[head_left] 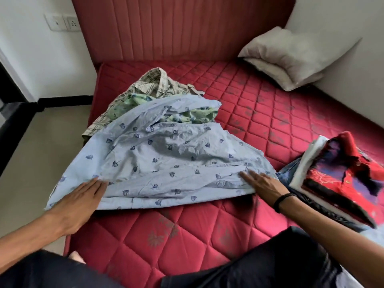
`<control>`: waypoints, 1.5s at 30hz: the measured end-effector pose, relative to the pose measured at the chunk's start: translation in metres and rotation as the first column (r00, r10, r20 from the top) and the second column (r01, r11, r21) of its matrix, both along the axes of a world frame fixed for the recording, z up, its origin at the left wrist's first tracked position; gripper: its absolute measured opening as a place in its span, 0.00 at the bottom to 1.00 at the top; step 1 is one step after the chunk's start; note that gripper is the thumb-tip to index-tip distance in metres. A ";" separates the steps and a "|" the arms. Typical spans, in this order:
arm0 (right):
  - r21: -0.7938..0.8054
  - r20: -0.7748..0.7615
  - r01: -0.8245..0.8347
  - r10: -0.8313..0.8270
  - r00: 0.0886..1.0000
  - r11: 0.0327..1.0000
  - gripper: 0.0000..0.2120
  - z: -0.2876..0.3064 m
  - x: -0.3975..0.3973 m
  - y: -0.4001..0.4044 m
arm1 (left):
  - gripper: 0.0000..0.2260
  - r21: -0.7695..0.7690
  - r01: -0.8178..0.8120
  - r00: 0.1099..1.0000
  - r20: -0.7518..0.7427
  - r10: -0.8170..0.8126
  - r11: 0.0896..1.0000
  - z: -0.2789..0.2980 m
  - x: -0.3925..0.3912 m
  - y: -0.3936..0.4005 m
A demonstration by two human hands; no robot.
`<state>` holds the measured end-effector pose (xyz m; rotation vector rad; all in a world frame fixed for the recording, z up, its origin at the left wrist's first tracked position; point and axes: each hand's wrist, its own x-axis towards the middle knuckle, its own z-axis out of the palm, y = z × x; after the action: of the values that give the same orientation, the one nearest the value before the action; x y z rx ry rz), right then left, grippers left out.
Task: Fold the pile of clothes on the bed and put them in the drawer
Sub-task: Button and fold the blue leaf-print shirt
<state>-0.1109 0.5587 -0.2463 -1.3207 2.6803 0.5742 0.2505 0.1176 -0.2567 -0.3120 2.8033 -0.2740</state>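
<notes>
Surface: red quilted mattress [259, 113], diamond stitching, faded grey floral print, darker smudged patches toward the far right. Padded red headboard [176, 28] with vertical channels behind it, against a white wall. Pale grey pillow [291, 57] in the far right corner, leaning on the wall. White switch and socket plates [62, 22] on the wall left of the headboard. Beige floor [41, 142] along the left edge of the bed, black skirting at the wall base. Light blue shirt [166, 161] with dark leaf print spread loosely and creased across the middle of the mattress, near hem facing the viewer, far part lying over the remaining pile. Pile behind it: green patterned garment [187, 116] partly covered, checked shirt [149, 88] beyond and to the left, both unfolded. Left hand [83, 196] flat on the near left corner of the blue shirt, fingers straight and together, gripping nothing. Right hand [264, 186] flat on the near right hem, fingers extended, pressing the cloth, not clamped; black band [282, 200] on that wrist. Folded stack [342, 177] at the right edge of the mattress, just beside the right hand: red and purple garment on top, white layer beneath, blue denim at the bottom. Dark-trousered knees in the foreground. Drawer not in view.
</notes>
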 end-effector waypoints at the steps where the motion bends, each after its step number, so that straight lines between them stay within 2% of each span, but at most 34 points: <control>1: 0.023 -0.014 -0.037 0.037 0.999 0.999 0.29 0.003 0.008 0.007 | 0.38 0.012 -0.010 0.997 0.074 0.009 1.000 0.005 0.008 0.002; 3: 0.065 -0.018 -0.044 0.046 0.999 0.997 0.29 0.004 0.029 0.026 | 0.41 0.043 0.125 0.992 -0.042 -0.123 0.991 0.003 0.031 0.005; 4: 0.087 0.008 -0.025 0.024 1.000 0.996 0.30 0.002 0.039 0.034 | 0.42 0.032 0.147 0.989 -0.033 -0.146 0.989 0.004 0.040 0.010; 6: 0.132 0.165 0.057 -0.078 0.983 0.990 0.37 0.005 0.057 0.045 | 0.41 0.021 0.068 0.979 0.189 -0.071 0.997 0.008 0.053 0.013; 7: 0.176 0.262 0.090 -0.135 0.956 0.980 0.42 0.010 0.061 0.044 | 0.39 -0.011 -0.006 0.948 0.319 0.010 1.000 0.008 0.054 0.009; 8: 0.228 0.345 0.116 -0.192 0.919 0.967 0.44 0.018 0.062 0.041 | 0.39 -0.030 -0.071 0.920 0.385 0.077 0.997 0.008 0.051 0.003; 10: 0.268 0.438 0.147 -0.256 0.862 0.952 0.44 0.037 0.048 0.022 | 0.46 0.032 -0.175 0.850 0.510 0.135 0.984 0.023 0.033 -0.011; 11: 0.243 0.445 0.167 -0.263 0.856 0.956 0.39 0.047 0.038 0.009 | 0.51 0.106 -0.239 0.827 0.542 0.146 0.965 0.036 0.020 -0.020; 13: 0.047 0.413 0.239 -0.236 0.880 0.970 0.28 0.061 0.007 -0.020 | 0.52 0.321 -0.358 0.901 0.365 0.234 0.877 0.057 -0.011 -0.039; 14: -0.085 0.380 0.295 -0.243 0.892 0.952 0.24 0.066 -0.012 -0.030 | 0.50 0.397 -0.353 0.935 0.188 0.301 0.847 0.063 -0.028 -0.044; 16: -0.331 0.338 0.360 -0.246 0.908 0.872 0.23 0.061 -0.053 -0.056 | 0.45 0.465 -0.312 0.899 -0.139 0.416 0.828 0.063 -0.063 -0.056; 17: -0.405 0.324 0.362 -0.238 0.916 0.840 0.24 0.051 -0.070 -0.078 | 0.42 0.499 -0.316 0.862 -0.203 0.464 0.807 0.059 -0.075 -0.065; 18: -0.442 0.323 0.375 -0.246 0.914 0.815 0.26 0.044 -0.087 -0.091 | 0.40 0.549 -0.317 0.836 -0.223 0.501 0.773 0.055 -0.090 -0.069; 21: -0.426 0.332 0.352 -0.218 0.918 0.833 0.35 0.008 -0.133 -0.127 | 0.37 0.711 -0.358 0.755 -0.161 0.636 0.605 0.041 -0.125 -0.085; 23: -0.407 0.344 0.353 -0.217 0.914 0.842 0.36 -0.012 -0.160 -0.142 | 0.25 0.768 -0.300 0.710 -0.216 0.670 0.566 0.031 -0.136 -0.103; 25: -0.349 0.330 0.364 -0.250 0.910 0.864 0.27 -0.021 -0.181 -0.151 | 0.12 0.774 -0.247 0.653 -0.311 0.690 0.583 0.031 -0.135 -0.123; 27: -0.337 0.241 0.305 -0.232 0.942 0.891 0.13 -0.017 -0.192 -0.156 | 0.09 0.767 -0.262 0.595 -0.349 0.724 0.586 0.040 -0.128 -0.143; 29: -0.346 0.146 0.215 -0.174 0.974 0.913 0.04 -0.008 -0.201 -0.150 | 0.11 0.764 -0.296 0.559 -0.349 0.752 0.574 0.046 -0.122 -0.159; 31: -0.377 0.074 0.198 -0.183 0.980 0.905 0.03 0.008 -0.191 -0.138 | 0.14 0.745 -0.326 0.567 -0.339 0.751 0.582 0.053 -0.116 -0.162; 34: -0.490 0.109 0.278 -0.259 0.960 0.826 0.10 0.047 -0.149 -0.111 | 0.17 0.710 -0.296 0.609 -0.375 0.699 0.639 0.072 -0.104 -0.154; 36: -0.537 0.098 0.262 -0.249 0.963 0.802 0.08 0.068 -0.111 -0.084 | 0.15 0.700 -0.258 0.677 -0.361 0.641 0.667 0.087 -0.086 -0.143; 38: -0.492 0.120 0.295 -0.272 0.955 0.819 0.08 0.082 -0.069 -0.045 | 0.13 0.705 -0.219 0.766 -0.304 0.566 0.675 0.097 -0.058 -0.125; 42: -0.359 0.168 0.367 -0.327 0.930 0.858 0.10 0.083 0.012 0.029 | 0.14 0.795 -0.263 0.847 -0.080 0.525 0.547 0.075 0.009 -0.097; 45: -0.226 0.194 0.370 -0.330 0.924 0.901 0.07 0.065 0.056 0.054 | 0.24 0.819 -0.397 0.829 0.126 0.545 0.415 0.049 0.049 -0.084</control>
<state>-0.0546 0.6124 -0.1810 -0.8430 2.8329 0.0796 0.2994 0.0333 -0.2078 -0.8810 2.4570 1.2329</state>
